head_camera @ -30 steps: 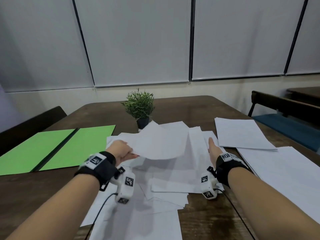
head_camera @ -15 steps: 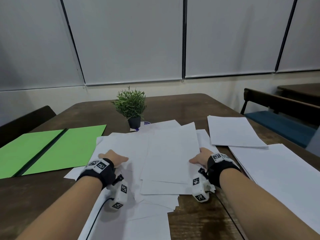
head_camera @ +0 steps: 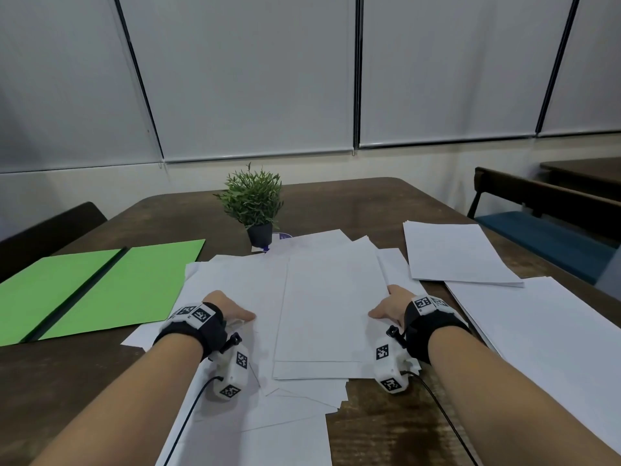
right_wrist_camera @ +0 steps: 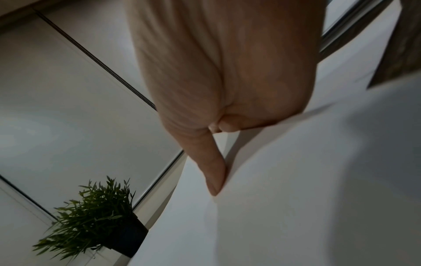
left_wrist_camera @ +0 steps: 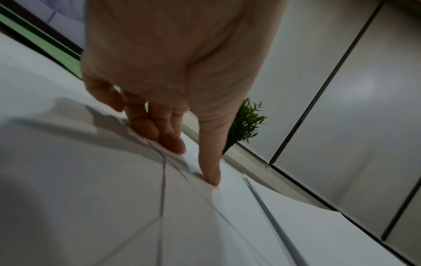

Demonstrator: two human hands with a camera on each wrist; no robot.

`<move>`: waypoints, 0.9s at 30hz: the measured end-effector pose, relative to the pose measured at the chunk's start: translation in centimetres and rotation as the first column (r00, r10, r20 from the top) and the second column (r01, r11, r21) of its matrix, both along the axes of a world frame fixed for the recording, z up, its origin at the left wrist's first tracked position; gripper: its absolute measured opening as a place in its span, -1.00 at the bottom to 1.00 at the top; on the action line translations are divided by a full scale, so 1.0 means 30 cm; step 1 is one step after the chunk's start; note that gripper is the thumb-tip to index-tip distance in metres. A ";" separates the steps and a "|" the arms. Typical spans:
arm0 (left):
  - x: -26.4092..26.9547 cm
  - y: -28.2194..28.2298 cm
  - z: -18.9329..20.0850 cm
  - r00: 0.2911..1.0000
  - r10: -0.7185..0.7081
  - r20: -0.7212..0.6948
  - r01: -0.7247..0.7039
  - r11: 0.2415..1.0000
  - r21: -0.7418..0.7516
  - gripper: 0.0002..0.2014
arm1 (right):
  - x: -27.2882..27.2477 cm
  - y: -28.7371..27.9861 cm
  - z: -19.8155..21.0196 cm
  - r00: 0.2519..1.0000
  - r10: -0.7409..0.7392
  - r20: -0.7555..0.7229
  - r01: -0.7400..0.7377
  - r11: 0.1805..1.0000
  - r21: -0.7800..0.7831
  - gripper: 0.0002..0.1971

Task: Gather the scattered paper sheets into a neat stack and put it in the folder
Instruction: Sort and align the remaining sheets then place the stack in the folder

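Note:
Several white paper sheets (head_camera: 329,297) lie in a loose, fanned pile on the brown table (head_camera: 353,203). The open green folder (head_camera: 100,287) lies flat at the left, apart from my hands. My left hand (head_camera: 235,309) rests on the pile's left part. In the left wrist view its fingers (left_wrist_camera: 164,133) and thumb touch sheet edges (left_wrist_camera: 227,207). My right hand (head_camera: 386,306) is at the right edge of the top sheets. In the right wrist view its thumb (right_wrist_camera: 213,172) lies on top of the paper (right_wrist_camera: 296,180), and the other fingers are tucked under the edge.
A small potted plant (head_camera: 253,203) stands just behind the pile. More white sheets lie at the right, one group far (head_camera: 457,253) and one near the table edge (head_camera: 554,348). Chairs stand at the left (head_camera: 50,227) and right (head_camera: 544,210).
The sheet my left hand held up now lies flat on the pile. Both hands have dropped low beside the pile. The right hand went from standing on edge to gripping the sheets' edge.

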State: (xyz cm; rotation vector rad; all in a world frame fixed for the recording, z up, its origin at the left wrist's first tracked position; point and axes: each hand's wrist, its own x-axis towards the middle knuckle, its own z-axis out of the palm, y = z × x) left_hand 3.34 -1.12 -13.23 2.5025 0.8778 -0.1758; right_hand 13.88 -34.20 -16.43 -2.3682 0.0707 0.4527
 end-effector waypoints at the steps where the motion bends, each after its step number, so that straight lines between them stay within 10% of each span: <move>1: 0.001 0.001 -0.003 1.000 0.008 -0.003 -0.008 1.000 0.015 -0.46 | -0.001 0.001 0.001 1.000 0.000 -0.001 0.000 1.000 0.001 -0.35; 15: -0.013 0.097 -0.016 0.986 0.082 0.143 -0.083 0.997 -0.001 -0.22 | 0.001 -0.001 0.006 0.999 0.035 -0.004 -0.035 0.999 -0.005 -0.39; 22: -0.059 0.131 0.034 0.966 0.012 0.259 -0.063 0.980 0.186 -0.54 | 0.000 -0.003 0.007 0.999 0.037 -0.004 -0.037 0.999 -0.013 -0.44; 27: -0.090 0.151 0.080 0.910 0.105 0.402 -0.137 0.989 0.052 -0.79 | 0.002 0.002 0.014 0.999 0.037 -0.007 -0.037 0.998 -0.057 -0.39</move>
